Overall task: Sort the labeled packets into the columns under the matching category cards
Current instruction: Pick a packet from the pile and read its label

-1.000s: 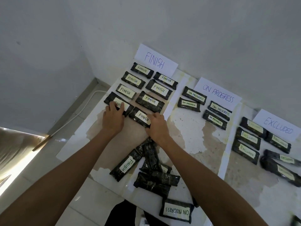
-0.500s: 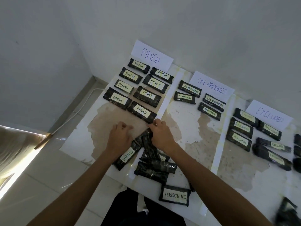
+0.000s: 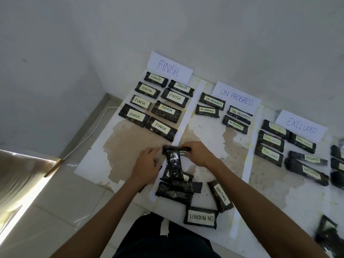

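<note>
Right hand grips the right end of a dark plastic-wrapped packet, label mostly hidden, held crosswise over the loose packet pile. Left hand is at its left end, grip unclear. Open worn tabletop to the left, below the FINISH rows. White paper divider strip runs underneath. WAITING-labelled packet sits right of the pile.

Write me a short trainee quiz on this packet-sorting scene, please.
1. How many black wrapped packets lie under the white paper FINISH card?
2. True or false: the black packet labelled WAITING lies apart from the white paper EXCLUDED card.
3. The right hand grips: A, a black crosswise packet; B, a card; C, nothing.
Key: 1. eight; 2. true; 3. A.
</note>
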Action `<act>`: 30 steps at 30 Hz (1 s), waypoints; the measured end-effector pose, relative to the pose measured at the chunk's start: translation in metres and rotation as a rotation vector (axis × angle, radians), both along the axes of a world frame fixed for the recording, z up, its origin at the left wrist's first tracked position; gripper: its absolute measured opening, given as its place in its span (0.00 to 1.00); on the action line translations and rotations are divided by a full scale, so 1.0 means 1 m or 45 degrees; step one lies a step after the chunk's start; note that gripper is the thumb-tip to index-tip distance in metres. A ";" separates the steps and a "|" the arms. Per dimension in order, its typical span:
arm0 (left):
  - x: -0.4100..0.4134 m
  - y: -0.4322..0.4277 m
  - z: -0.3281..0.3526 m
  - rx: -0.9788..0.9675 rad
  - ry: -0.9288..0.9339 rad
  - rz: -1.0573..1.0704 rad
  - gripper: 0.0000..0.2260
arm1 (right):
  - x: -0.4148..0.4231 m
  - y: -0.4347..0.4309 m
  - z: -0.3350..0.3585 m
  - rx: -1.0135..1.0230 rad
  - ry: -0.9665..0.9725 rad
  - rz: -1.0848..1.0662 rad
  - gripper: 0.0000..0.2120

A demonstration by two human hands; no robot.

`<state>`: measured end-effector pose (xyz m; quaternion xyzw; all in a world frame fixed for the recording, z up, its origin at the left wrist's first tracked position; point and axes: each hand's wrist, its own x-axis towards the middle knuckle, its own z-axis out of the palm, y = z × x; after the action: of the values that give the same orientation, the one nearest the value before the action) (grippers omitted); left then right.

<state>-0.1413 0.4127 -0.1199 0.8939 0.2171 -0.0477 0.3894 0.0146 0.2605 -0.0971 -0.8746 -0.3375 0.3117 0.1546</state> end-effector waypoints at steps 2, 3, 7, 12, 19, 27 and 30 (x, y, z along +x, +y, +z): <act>0.005 0.002 0.007 -0.126 0.013 0.037 0.22 | 0.005 -0.007 0.009 0.043 0.162 -0.173 0.09; 0.008 0.002 0.010 -0.188 0.018 0.055 0.22 | 0.007 -0.009 0.011 0.049 0.227 -0.208 0.09; 0.022 0.003 0.022 -0.390 0.036 0.147 0.21 | 0.008 -0.013 0.020 0.106 0.436 -0.321 0.09; 0.036 0.004 0.030 -0.641 0.043 0.381 0.18 | 0.005 -0.005 0.027 0.122 0.578 -0.354 0.11; 0.043 0.006 0.032 -0.901 0.002 0.588 0.09 | -0.010 0.013 0.030 0.143 0.274 -0.177 0.26; 0.053 -0.024 0.057 -0.818 0.076 0.408 0.09 | -0.025 -0.010 0.043 0.055 -0.382 0.045 0.27; 0.056 -0.044 0.067 -0.674 0.087 0.225 0.09 | -0.026 -0.039 0.052 0.051 -0.384 -0.017 0.27</act>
<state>-0.0852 0.3683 -0.0530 0.7366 0.2870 -0.0986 0.6044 -0.0116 0.2213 -0.0455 -0.9105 -0.3572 0.1688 0.1217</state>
